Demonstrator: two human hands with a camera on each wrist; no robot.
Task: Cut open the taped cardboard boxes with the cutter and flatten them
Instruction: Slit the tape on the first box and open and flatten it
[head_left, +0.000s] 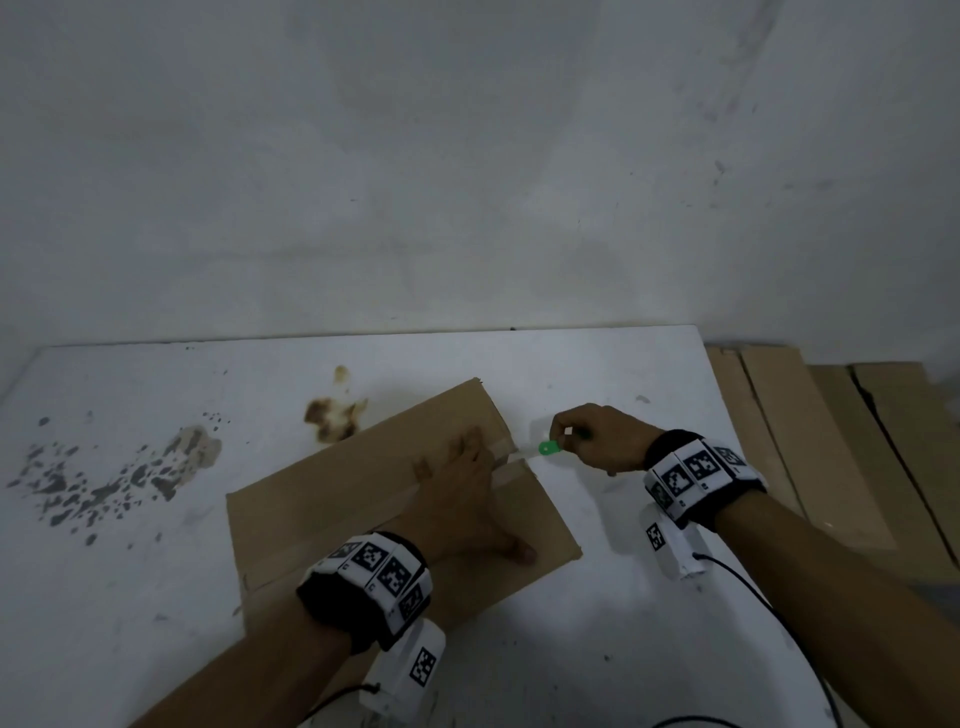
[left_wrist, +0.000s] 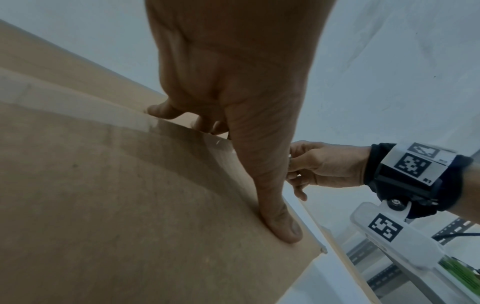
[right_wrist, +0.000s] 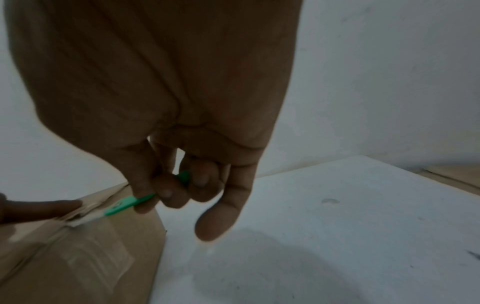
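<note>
— Where's the box from where you stand?

— The flat brown cardboard box (head_left: 374, 499) lies slantwise on the stained white surface (head_left: 597, 374), long axis running from about 7 o'clock to 1 o'clock. A strip of clear tape (head_left: 506, 460) crosses its top and wraps over the end at 2 o'clock.

— And the hands?

— The left hand (head_left: 457, 499) lies flat on the box top, fingers (left_wrist: 161, 109) straight and slightly apart, thumb (left_wrist: 280, 224) splayed out toward 4 o'clock, close to the box's edge. It presses and grips nothing. The right hand (head_left: 602, 436) is just off the box's 2 o'clock end, pinching the small green-handled cutter (head_left: 548, 447) between thumb and curled fingers. Its little finger (right_wrist: 221, 218) hangs straighter than the rest.

— Is the blade in the tape?

— The pale blade end reaches the taped seam at the box edge, right beside the left fingertips. How deep it sits I cannot tell; it is blurred, and from the left wrist the thumb hides the cutter altogether. Most of the handle is buried in the right hand.

— Anything else around?

— Flat brown cardboard sheets (head_left: 810, 441) lie past the surface's edge at 3 o'clock, cut off by the frame. Both wrists wear black bands with white coded markers (head_left: 696, 467); a thin black cable (head_left: 769, 608) trails from the right one.
</note>
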